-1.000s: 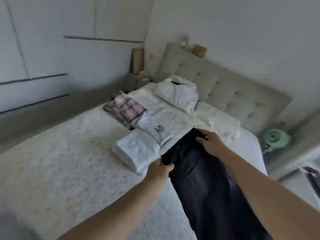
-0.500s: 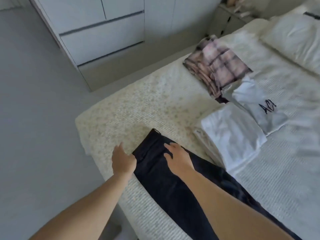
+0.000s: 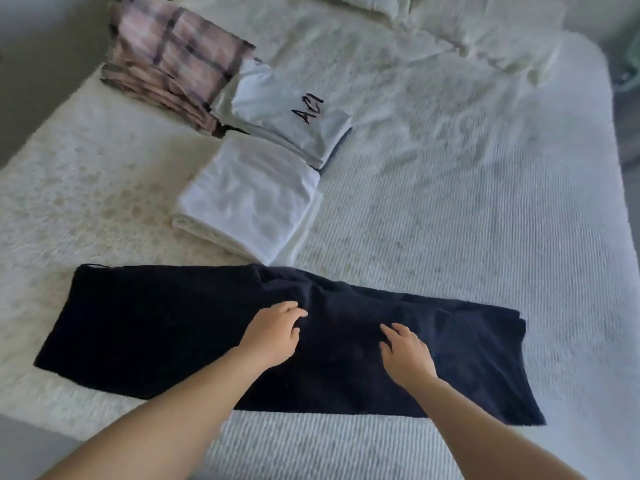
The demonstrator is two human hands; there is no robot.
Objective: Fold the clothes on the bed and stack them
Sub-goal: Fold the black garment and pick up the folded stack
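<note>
From the head view, three folded items lie in a row on the bed (image 3: 485,202): a plaid garment (image 3: 173,60), a pale shirt (image 3: 287,112) lettered in black (seemingly "ACI"), and a white bundle (image 3: 246,199). Nearer, the dark trousers (image 3: 156,327) lie flat crosswise. The left hand (image 3: 273,337) and right hand (image 3: 405,355) rest on them, fingers loosely spread.

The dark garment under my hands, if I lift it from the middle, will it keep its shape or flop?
The dark garment will probably flop: it lies flat and wrinkles near the left hand. Both ends would likely droop. It seems unlikely to slide on the textured bed cover.
</note>
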